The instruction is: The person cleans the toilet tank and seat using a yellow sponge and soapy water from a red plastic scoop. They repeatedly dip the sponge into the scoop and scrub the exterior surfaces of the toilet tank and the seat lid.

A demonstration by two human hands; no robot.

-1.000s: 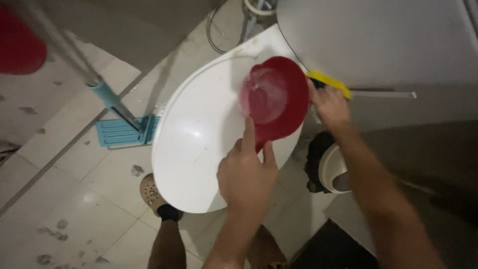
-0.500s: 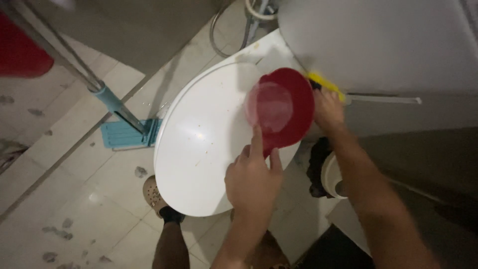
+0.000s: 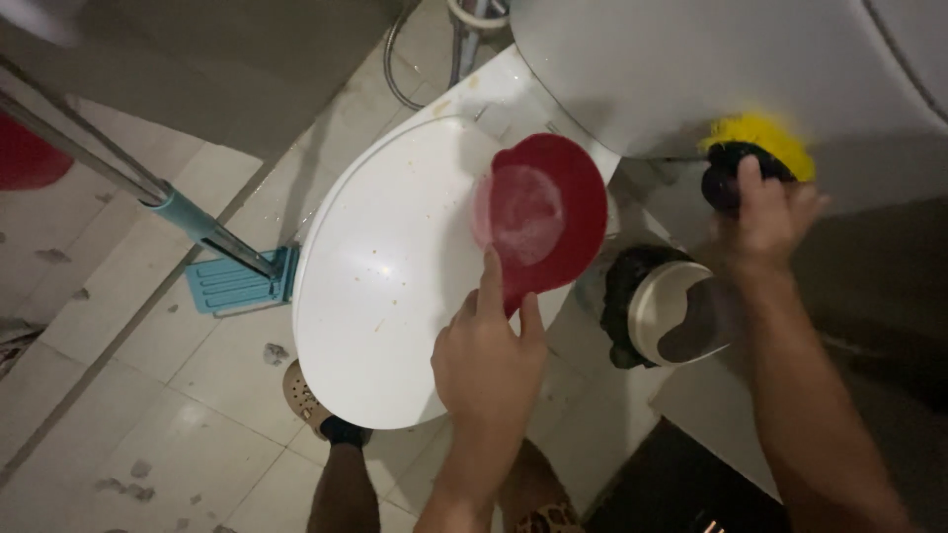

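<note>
Left hand: the left hand (image 3: 489, 370) grips the handle of a red scoop (image 3: 541, 217), index finger laid straight along the handle, other fingers curled round it.
Scoop: held level, just ahead of the left hand, over the right edge of the toilet lid; soapy water inside its bowl.
Right hand: the right hand (image 3: 765, 222) is closed on the black body of a brush (image 3: 755, 148); only the knuckles and thumb side show.
Brush: yellow bristles point away from the right hand and press against the white tank (image 3: 691, 69) above it.
Lid: the white toilet lid (image 3: 380, 286) is shut, lying left of and below the left hand; small brown specks on its surface.
Holder: a dark-rimmed pale round holder (image 3: 671, 311) stands on the floor between the two forearms, just below the right hand.
Foot: a foot in a tan clog (image 3: 301, 395) shows left of the left wrist, partly under the lid's rim.
Mop: a mop (image 3: 232, 276) with a blue flat head rests on the tiled floor (image 3: 128, 395), well left of the left hand, its metal pole running off to the upper left.
Bucket: a red bucket (image 3: 25, 158) sits at the far left edge, cut off by the frame.
</note>
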